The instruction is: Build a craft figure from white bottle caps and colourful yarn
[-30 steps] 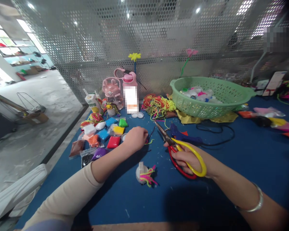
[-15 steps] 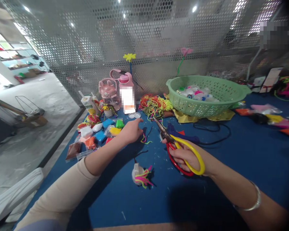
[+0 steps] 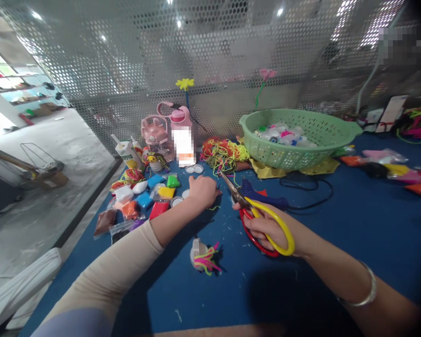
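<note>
My right hand (image 3: 264,229) grips scissors (image 3: 277,224) with one red and one yellow handle; their metal blades look closed and point away toward the yarn pile (image 3: 222,154). My left hand (image 3: 204,191) is low over the table, fingers bent and pinched together; what they hold, if anything, is hidden. A short yellow-green yarn scrap (image 3: 214,208) lies just below its fingertips. Nearer to me sits a small clear-white round piece (image 3: 197,257) with pink and yellow-green yarn strands (image 3: 208,263) spreading from its right side. A blue glue gun (image 3: 261,193) lies beyond the scissors.
Bagged coloured clay (image 3: 144,200) lies at left, with white lids (image 3: 194,169) behind it. Pink bottles (image 3: 155,133) and a phone-like white screen (image 3: 183,145) stand at the back. A green basket (image 3: 301,152) is at back right; a black cord (image 3: 312,206) trails from the glue gun.
My left hand lifted with a finger outstretched, then came back down over the yarn scraps, fingers drawn in. The dark strand near the round piece is now mostly out of sight. My right hand keeps the scissors.
</note>
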